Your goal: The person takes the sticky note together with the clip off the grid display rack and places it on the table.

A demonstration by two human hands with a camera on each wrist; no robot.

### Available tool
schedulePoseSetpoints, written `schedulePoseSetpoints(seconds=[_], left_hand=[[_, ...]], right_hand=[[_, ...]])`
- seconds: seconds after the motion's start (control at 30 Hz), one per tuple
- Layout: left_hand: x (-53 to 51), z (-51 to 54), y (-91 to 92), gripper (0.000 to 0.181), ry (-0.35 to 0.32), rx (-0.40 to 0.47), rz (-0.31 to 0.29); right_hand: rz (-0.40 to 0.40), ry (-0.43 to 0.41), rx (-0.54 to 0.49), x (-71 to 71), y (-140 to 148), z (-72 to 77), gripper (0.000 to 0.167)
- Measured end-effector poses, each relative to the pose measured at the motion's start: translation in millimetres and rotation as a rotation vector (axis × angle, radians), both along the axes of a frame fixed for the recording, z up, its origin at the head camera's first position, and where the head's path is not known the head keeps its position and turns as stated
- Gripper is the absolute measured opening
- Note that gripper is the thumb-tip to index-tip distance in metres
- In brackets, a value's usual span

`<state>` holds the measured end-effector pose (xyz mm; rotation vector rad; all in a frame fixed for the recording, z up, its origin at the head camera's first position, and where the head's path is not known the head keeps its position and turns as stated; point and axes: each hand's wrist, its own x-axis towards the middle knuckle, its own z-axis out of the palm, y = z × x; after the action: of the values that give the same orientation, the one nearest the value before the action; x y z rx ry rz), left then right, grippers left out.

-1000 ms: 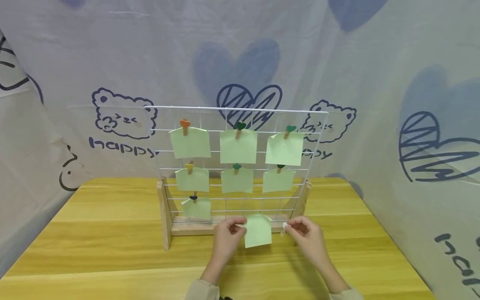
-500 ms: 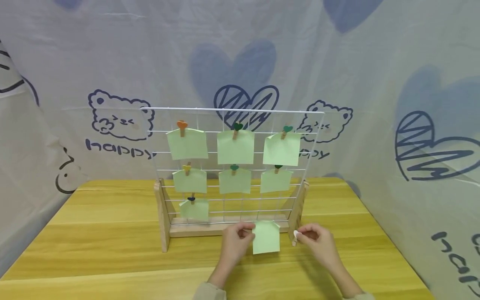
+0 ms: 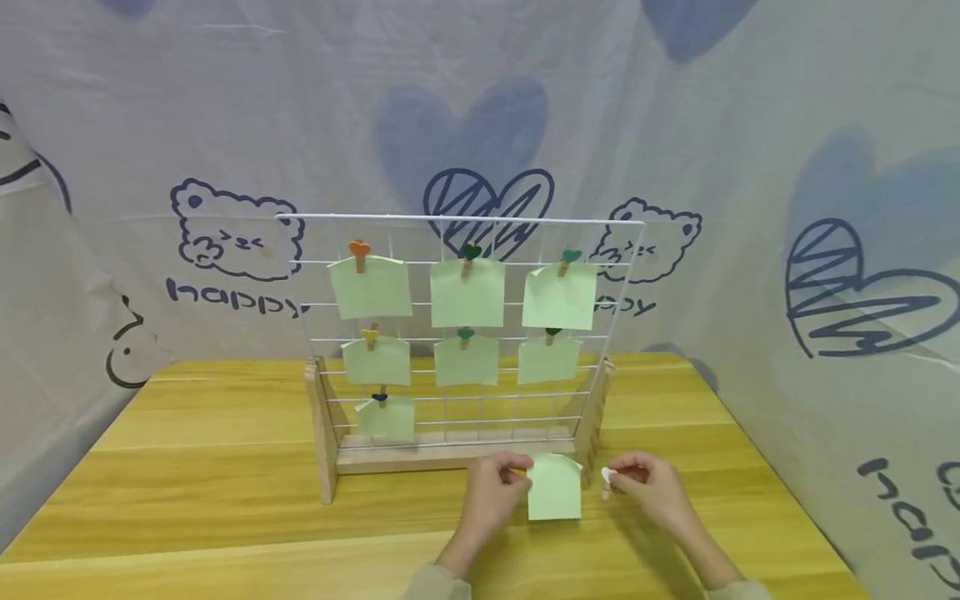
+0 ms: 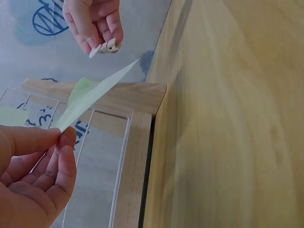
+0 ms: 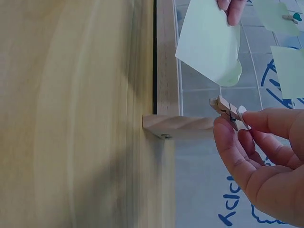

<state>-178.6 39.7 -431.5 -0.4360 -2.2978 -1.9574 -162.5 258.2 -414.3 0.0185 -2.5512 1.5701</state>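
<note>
I have a pale green note [image 3: 555,490] in the left hand [image 3: 495,492] and a clothespin [image 3: 606,483] in the right hand [image 3: 654,493], held apart

Nearest me, the left fingers are closed to the paper's thickness, pinching the note near its upper left corner above the surface [image 3: 217,467]; the right thumb and fingers pinch the small wooden clothespin at its white heart end, to the right of the note and not touching it. The note sits in front of the wooden stand [image 3: 450,457], near its right foot. Behind, I see a white wire grid [image 3: 465,217] carrying seven clipped notes [image 3: 467,296]: three on top, three in the middle, one at lower left. Farthest off hangs a pale sheet [image 3: 315,108] printed with bears, hearts and "happy"
</note>
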Motion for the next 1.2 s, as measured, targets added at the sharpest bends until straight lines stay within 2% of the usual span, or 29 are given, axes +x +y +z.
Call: schedulePoseSetpoints(seconds=[0.3,0.67,0.9,1.2], left_hand=[[3.4,-1.4,12.6,0.021,-0.013,-0.020,-0.001],[4.7,-4.8,20.8,0.019,-0.077,-0.039,0.003],[2.2,-9.9,27.8,0.018,-0.104,-0.056,0.000],[0.8,-18.4,34.8,0.018,-0.125,-0.083,-0.007]], right_hand=[[0.003,-0.026,0.073,-0.9,8,-1.9,0.008],[0.111,-0.080,0.070,-4.0,24,-10.1,0.010],[0.198,-0.005,0.020,-12.3,38,-24.5,0.007],[0.179,-0.127,0.117,-13.5,34,-18.0,0.007]])
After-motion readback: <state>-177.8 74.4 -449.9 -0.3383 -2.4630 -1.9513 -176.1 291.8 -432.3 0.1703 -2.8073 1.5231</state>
